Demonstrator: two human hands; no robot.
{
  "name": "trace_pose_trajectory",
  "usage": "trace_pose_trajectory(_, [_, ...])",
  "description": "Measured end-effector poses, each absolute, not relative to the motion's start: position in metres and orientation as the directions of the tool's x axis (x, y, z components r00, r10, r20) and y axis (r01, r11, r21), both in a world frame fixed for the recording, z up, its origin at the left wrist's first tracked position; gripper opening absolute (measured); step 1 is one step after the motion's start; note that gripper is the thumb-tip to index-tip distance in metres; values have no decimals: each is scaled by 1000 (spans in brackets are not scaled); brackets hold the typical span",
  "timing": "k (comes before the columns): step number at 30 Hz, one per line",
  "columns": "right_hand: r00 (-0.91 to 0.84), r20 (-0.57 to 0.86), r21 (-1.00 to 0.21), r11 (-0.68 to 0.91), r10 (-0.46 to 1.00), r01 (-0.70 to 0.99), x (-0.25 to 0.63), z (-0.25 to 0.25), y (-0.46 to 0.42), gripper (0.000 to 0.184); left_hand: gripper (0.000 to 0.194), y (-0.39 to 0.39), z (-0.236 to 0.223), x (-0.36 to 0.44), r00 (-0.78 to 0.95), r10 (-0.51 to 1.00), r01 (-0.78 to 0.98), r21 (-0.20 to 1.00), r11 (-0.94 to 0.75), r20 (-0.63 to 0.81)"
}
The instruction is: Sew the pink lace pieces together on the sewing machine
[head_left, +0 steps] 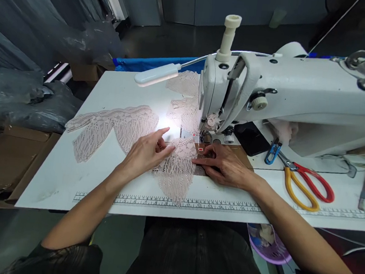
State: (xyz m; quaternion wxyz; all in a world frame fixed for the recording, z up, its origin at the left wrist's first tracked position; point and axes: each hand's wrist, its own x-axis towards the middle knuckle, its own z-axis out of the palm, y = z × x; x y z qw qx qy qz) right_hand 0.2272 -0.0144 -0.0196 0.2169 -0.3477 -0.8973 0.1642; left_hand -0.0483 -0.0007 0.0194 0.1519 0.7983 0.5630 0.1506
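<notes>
A pale pink lace piece (175, 175) lies in front of the presser foot (205, 137) of a white sewing machine (218, 84), its pointed end over the printed ruler. My left hand (145, 153) is at the lace's left edge, index finger raised, thumb apart from it and near the lace. On the other side, my right hand (227, 163) rests low over the brown plate (240, 154), fingers stretched toward the lace's right edge, one fingertip touching it. Another lace piece (119, 126) lies flat to the left, and more lace (185, 111) is behind the needle area.
Scissors (303, 183) with red and yellow handles, blue thread snips (273, 152) and a black phone (251, 138) lie right of my right hand. A lamp (158, 74) hangs over the table (59, 177). A purple basket (270, 251) sits below the front edge.
</notes>
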Motion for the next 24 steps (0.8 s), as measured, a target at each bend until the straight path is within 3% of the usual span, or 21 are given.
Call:
trace_pose_trajectory(3, [-670,269,-448,706,692,549,227,-19,-14,32,32,9,17,-43,489,820,816,174,-550,298])
trace_pose_trajectory(6, [-676,263,-431,711,688,556,227,-17,-13,33,26,21,12,-31,800,547,544,87,-834,246])
trace_pose_trajectory(8, [-676,261,-415,713,689,566,226,-16,-14,33,29,28,10,-24,883,441,434,78,-897,162])
trace_pose_trajectory(14, [-679,232,-359,710,696,606,224,-13,-18,34,44,32,10,-17,883,468,469,32,-882,-45])
trace_pose_trajectory(17, [-677,214,-312,706,704,636,224,-13,-20,34,48,27,10,-16,874,483,486,49,-873,-63])
trace_pose_trajectory(24, [-640,253,-280,688,726,670,228,-17,-18,33,51,28,8,-2,839,544,543,-44,-838,-19])
